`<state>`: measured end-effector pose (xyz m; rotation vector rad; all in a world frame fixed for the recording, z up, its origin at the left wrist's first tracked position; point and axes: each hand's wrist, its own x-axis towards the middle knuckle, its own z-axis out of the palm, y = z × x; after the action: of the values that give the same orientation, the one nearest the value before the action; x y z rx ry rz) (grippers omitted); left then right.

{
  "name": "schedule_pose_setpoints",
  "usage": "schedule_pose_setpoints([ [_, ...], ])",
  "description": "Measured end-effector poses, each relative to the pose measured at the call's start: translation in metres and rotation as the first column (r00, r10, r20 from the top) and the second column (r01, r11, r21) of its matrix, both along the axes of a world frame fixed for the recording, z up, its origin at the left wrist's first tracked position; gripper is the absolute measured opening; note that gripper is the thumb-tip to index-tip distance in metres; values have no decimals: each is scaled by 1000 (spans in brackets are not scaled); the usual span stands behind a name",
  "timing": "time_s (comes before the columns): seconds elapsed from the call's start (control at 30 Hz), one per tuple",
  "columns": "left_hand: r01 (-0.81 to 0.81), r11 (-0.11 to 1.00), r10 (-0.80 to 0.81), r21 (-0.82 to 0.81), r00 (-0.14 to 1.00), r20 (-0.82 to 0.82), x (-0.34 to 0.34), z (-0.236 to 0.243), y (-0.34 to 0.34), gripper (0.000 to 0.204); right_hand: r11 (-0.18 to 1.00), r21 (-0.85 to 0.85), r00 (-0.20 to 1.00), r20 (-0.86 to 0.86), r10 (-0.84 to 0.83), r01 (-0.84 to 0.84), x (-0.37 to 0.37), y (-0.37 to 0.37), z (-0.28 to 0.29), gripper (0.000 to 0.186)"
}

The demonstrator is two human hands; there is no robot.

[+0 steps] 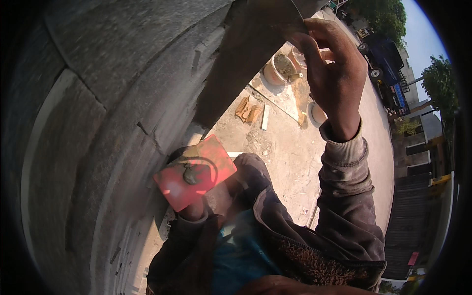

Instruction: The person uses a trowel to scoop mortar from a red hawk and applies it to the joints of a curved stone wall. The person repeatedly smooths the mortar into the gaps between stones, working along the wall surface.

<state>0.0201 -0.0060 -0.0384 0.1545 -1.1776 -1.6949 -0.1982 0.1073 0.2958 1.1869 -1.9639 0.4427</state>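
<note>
A red rectangular board (214, 164) with a lump of grey mortar (191, 174) on it is held low beside the wall, my left hand (193, 210) closed on it from beneath, mostly hidden. My right hand (339, 69) is raised at the upper right, fingers curled and pressed against a dark, thin-edged thing at the top, which I cannot make out clearly. The grey plastered wall (103, 54) with grooves and ledges fills the left side. A dark, shadowed band (236, 49) runs along it up to the right hand.
Below on the pale paved ground (265, 147) are buckets (273, 73), brown scraps (246, 110) and a light strip (265, 117). My bent knee (253, 172) is near the wall. Beyond stand a dark truck (386, 73), trees (432, 83) and a dark gate (408, 221).
</note>
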Motion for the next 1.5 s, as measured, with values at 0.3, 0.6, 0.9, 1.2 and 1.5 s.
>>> schedule_pose_setpoints([
  [0.3,-66,996,66,-55,998,11,-1,-19,-1,47,995,10,991,-89,-100,101,-6,-13,11,12],
  [0.6,46,999,-46,-3,997,-67,-12,21,-2,54,996,-79,994,-99,-49,41,-7,-22,39,10],
  [0.9,46,999,-45,-13,999,22,-9,18,-6,49,978,-195,978,-203,40,-80,-22,-16,60,17],
  [1.2,2,998,-4,63,999,33,-6,21,1,49,998,38,997,-52,-54,56,1,-4,15,31],
  [1.5,55,997,-57,58,998,40,-7,14,-3,56,998,55,986,-168,-13,22,-13,-15,13,19],
])
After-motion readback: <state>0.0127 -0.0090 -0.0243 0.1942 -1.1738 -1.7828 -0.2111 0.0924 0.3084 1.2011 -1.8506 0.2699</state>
